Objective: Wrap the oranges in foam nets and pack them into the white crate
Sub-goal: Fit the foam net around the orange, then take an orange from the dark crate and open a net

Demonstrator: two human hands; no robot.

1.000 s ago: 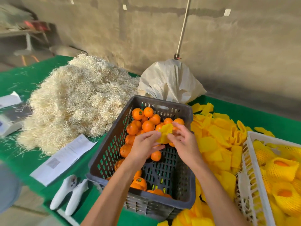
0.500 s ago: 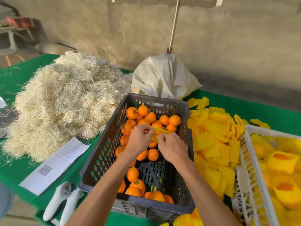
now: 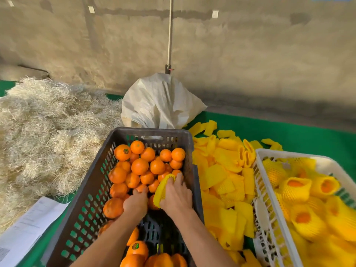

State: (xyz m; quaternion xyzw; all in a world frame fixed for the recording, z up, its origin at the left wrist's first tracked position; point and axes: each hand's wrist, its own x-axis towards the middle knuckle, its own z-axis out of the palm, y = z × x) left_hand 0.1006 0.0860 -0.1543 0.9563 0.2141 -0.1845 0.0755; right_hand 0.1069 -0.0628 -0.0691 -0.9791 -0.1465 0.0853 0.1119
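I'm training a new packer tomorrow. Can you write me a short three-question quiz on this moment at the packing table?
1. True or false: the right hand holds a yellow foam net inside the dark crate.
2. Which hand reaches down among the loose oranges? A) left hand B) right hand
3. Fill in: the wrapped oranges lie in the ___ crate.

Key: 1 true; 2 A; 3 white.
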